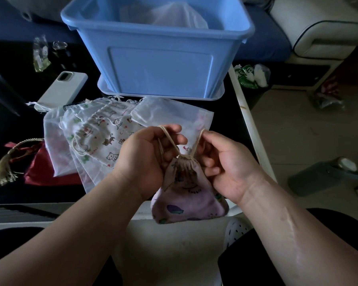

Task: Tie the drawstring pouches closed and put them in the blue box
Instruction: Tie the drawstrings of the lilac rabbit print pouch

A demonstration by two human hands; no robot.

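- The left hand point(145, 155), at the centre of the frame, has its fingers curled round one side of the cord point(170, 139).
- The right hand point(225, 166), just right of centre, pinches the other side of the cord.
- The purple pouch point(186, 195) hangs between both hands, its mouth gathered shut.
- The blue box point(157, 58) stands at the top centre, with a white pouch point(180, 16) inside.
- A pile of pouches point(99, 137) lies left of centre, below the box.
- A phone point(64, 87) lies at the left.
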